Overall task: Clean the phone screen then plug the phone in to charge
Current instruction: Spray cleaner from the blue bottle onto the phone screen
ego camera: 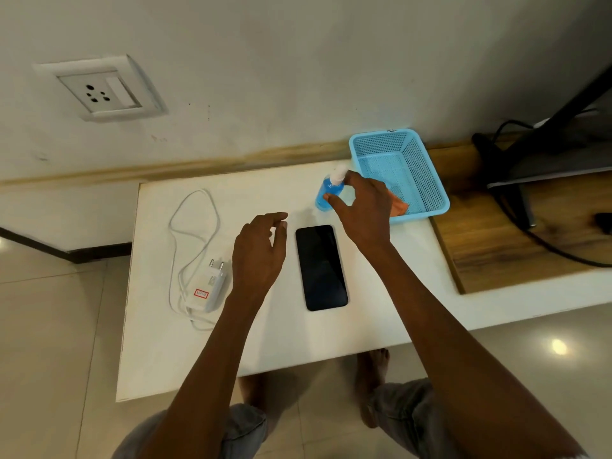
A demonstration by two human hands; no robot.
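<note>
Black slab phone flat on white table. Left hand beside phone, fingers loose, empty. Right hand beyond phone, thumb and fingers touching small blue spray bottle; firm grip unclear.

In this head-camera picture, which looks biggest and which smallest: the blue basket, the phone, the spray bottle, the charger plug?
1. Blue basket, clearly the largest.
2. Phone.
3 and 4. Spray bottle and charger plug look about alike. The right hand covers part of the bottle, and the plug lies nearer the camera, so I would not rank these two.
</note>
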